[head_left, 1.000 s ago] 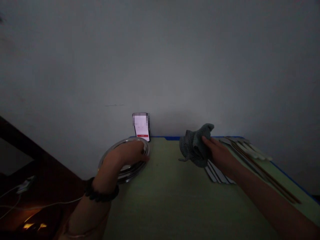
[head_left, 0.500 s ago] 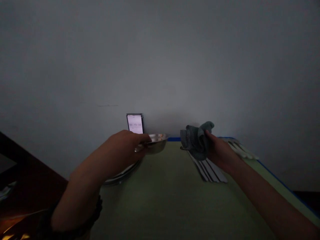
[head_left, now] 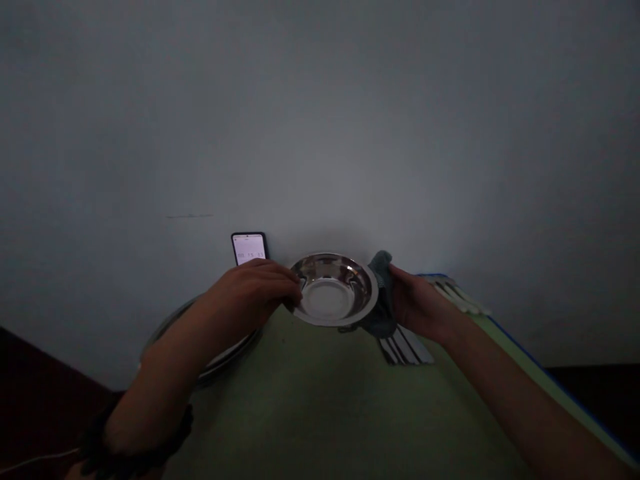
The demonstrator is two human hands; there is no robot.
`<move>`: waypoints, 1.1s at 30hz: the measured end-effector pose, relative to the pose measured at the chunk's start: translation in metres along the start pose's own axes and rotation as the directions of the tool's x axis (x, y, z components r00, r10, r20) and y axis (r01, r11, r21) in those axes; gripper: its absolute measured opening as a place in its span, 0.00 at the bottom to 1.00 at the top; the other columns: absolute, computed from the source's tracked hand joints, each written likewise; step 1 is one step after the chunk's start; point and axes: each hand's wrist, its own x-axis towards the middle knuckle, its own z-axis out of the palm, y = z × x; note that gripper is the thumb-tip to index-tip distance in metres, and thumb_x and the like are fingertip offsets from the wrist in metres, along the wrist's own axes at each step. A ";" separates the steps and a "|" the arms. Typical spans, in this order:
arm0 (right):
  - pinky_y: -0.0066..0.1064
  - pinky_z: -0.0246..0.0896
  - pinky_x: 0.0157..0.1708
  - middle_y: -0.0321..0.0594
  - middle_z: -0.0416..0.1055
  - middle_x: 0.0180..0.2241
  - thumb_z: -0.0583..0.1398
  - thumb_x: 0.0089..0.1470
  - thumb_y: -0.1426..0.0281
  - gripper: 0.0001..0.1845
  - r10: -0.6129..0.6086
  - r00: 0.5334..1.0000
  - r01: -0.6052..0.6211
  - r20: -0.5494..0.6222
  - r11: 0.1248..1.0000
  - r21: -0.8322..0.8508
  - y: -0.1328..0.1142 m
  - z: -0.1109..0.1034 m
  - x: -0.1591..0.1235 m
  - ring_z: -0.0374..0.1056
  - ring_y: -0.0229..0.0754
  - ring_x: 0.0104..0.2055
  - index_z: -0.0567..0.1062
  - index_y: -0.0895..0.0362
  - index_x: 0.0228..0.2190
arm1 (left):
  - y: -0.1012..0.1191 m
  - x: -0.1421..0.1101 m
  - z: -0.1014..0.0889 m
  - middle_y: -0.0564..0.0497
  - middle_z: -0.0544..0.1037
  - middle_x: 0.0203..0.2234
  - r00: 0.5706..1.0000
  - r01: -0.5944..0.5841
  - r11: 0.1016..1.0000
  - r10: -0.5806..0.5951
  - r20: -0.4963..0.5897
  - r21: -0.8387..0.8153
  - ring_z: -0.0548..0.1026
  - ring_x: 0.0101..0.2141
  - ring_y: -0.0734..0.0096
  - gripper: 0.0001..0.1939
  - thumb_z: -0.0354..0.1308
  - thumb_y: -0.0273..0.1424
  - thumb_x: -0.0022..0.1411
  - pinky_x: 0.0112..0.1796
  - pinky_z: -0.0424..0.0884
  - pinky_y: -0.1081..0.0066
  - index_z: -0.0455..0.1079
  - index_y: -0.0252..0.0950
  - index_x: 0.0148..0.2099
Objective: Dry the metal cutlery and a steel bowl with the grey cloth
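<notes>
A shiny steel bowl (head_left: pixel 329 300) is held above the table, its inside tilted toward me and showing nothing in it. My left hand (head_left: pixel 257 287) is closed on the bowl's left rim, fingers over the edge. My right hand (head_left: pixel 423 303) grips a bunched grey-green cloth (head_left: pixel 383 323), which touches or sits just behind the bowl's right rim. Part of the cloth is hidden by the bowl.
A lit phone (head_left: pixel 249 247) leans against the wall behind my left hand. Round metal dishware (head_left: pixel 235 353) lies under my left forearm. Several flat-handled utensils (head_left: pixel 407 347) and white-handled ones (head_left: pixel 460 297) lie right on the green table (head_left: pixel 320 407).
The bowl has moved right and tipped so its inside faces me. The cloth, formerly apart from it, is now against or right behind its right edge. The view has shifted slightly.
</notes>
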 end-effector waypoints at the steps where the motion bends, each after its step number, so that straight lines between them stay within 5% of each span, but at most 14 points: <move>1: 0.33 0.63 0.44 0.37 0.77 0.25 0.45 0.61 0.62 0.21 -0.002 0.999 0.002 0.034 1.000 -0.001 -0.001 0.000 -0.001 0.73 0.40 0.33 0.74 0.56 0.30 | 0.000 0.001 0.001 0.52 0.79 0.35 1.000 -0.002 1.000 0.002 0.003 0.004 0.75 0.37 0.69 0.15 0.49 0.20 0.57 0.39 0.69 0.68 0.74 0.40 0.35; 9: 0.34 0.61 0.46 0.38 0.77 0.30 0.57 0.52 0.70 0.06 -0.069 0.994 0.077 0.082 0.993 -0.090 0.004 -0.004 -0.001 0.72 0.40 0.35 0.74 0.58 0.32 | -0.009 -0.003 0.002 0.50 0.79 0.36 0.999 -0.017 0.994 0.021 -0.033 0.107 0.75 0.37 0.65 0.15 0.50 0.19 0.54 0.39 0.69 0.65 0.75 0.41 0.33; 15: 0.36 0.61 0.45 0.39 0.76 0.27 0.50 0.53 0.70 0.11 -0.031 0.999 0.031 0.020 0.999 -0.016 0.005 -0.004 0.008 0.72 0.42 0.38 0.72 0.56 0.29 | -0.017 -0.010 -0.002 0.52 0.79 0.37 0.998 0.054 0.992 -0.051 -0.031 0.113 0.75 0.38 0.66 0.17 0.49 0.20 0.56 0.39 0.69 0.65 0.75 0.44 0.33; 23: 0.32 0.58 0.32 0.36 0.71 0.21 0.50 0.55 0.69 0.12 0.095 0.991 -0.098 0.095 0.995 0.025 0.012 -0.004 0.008 0.65 0.38 0.22 0.72 0.57 0.29 | 0.005 0.005 0.000 0.54 0.79 0.32 0.997 -0.079 0.996 0.079 -0.003 0.038 0.75 0.36 0.70 0.11 0.51 0.21 0.58 0.47 0.62 0.64 0.69 0.39 0.27; 33: 0.32 0.54 0.32 0.36 0.69 0.22 0.55 0.49 0.71 0.06 -0.013 0.999 0.009 -0.051 0.997 -0.078 0.003 -0.009 0.009 0.63 0.38 0.25 0.71 0.57 0.25 | 0.002 0.003 0.008 0.53 0.77 0.27 0.963 -0.137 0.988 0.148 -0.225 0.066 0.73 0.42 0.67 0.12 0.50 0.22 0.59 0.38 0.68 0.69 0.64 0.39 0.25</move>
